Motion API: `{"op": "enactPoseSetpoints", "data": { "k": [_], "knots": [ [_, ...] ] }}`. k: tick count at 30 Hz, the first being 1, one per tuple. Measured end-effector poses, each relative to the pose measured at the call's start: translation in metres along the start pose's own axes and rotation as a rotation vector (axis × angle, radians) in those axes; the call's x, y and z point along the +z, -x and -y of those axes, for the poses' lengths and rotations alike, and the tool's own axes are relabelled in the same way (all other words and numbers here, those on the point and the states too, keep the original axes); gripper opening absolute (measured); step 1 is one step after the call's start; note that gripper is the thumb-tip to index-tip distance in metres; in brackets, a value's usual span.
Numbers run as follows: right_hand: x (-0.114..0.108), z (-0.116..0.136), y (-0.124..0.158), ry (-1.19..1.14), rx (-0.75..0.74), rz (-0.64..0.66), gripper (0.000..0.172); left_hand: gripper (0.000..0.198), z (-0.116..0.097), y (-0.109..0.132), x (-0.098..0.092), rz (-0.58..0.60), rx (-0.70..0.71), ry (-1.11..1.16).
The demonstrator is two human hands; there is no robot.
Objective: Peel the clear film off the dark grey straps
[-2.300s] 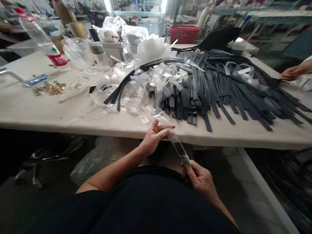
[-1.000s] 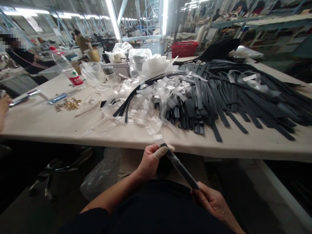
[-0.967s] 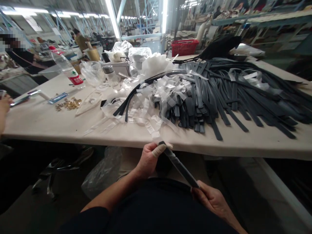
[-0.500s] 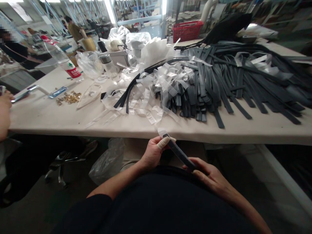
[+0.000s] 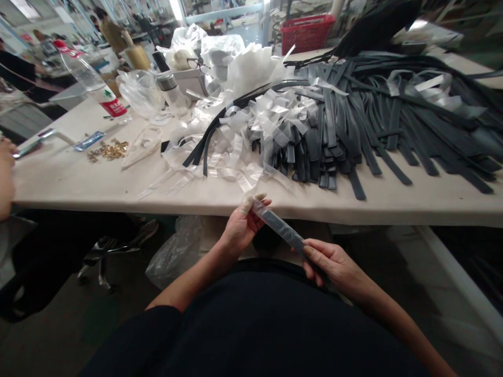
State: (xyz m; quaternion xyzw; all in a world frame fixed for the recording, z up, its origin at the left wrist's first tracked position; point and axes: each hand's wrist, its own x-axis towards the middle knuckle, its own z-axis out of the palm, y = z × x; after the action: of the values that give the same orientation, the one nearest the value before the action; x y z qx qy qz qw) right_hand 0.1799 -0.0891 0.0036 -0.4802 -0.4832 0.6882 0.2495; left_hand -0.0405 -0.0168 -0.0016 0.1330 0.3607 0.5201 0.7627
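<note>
A dark strap in a clear plastic sleeve [image 5: 280, 226] slants across my lap, just below the table's front edge. My left hand [image 5: 240, 225] pinches its upper end, and one finger wears a pale cot. My right hand [image 5: 328, 262] grips the lower end, fingers closed around it. On the table [image 5: 70, 178] straight ahead lies a big pile of dark straps [image 5: 353, 131], and to its left a heap of clear plastic sleeves [image 5: 255, 131].
At the table's left are small brass fittings [image 5: 108, 152], a plastic bottle [image 5: 94, 84], clear bags [image 5: 137, 94] and a metal flask [image 5: 170, 94]. A red basket [image 5: 304, 31] stands behind. Another person's hand [image 5: 6, 173] rests at the far left edge. A plastic bag [image 5: 175, 251] hangs under the table.
My right hand has slid up the strap toward my left hand, so less of it spans between them. The sleeve now covers the strap. My view has tilted downward.
</note>
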Motion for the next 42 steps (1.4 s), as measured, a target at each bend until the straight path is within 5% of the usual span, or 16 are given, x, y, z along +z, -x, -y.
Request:
{"op": "enactPoseSetpoints", "data": {
  "k": [13,27,36,39,42],
  "knots": [
    [0.003,-0.003,0.012,0.038,0.063,-0.072,0.061,0.028,-0.005,-0.005,-0.006,-0.067,-0.021,0.076],
    [-0.029,-0.04,0.041,0.053,0.213,-0.06,0.06,0.018,-0.027,-0.017,-0.008,-0.252,0.015,0.28],
    [-0.049,-0.062,0.062,0.015,0.241,-0.124,0.054,0.013,-0.024,-0.018,-0.01,-0.225,0.005,0.293],
    [-0.047,-0.065,0.07,0.057,0.21,-0.12,0.051,0.02,-0.044,-0.022,-0.011,-0.243,0.074,0.346],
    [-0.05,-0.066,0.083,0.082,0.186,-0.31,0.052,0.028,-0.086,-0.019,-0.022,-0.272,0.351,0.268]
  ]
}}
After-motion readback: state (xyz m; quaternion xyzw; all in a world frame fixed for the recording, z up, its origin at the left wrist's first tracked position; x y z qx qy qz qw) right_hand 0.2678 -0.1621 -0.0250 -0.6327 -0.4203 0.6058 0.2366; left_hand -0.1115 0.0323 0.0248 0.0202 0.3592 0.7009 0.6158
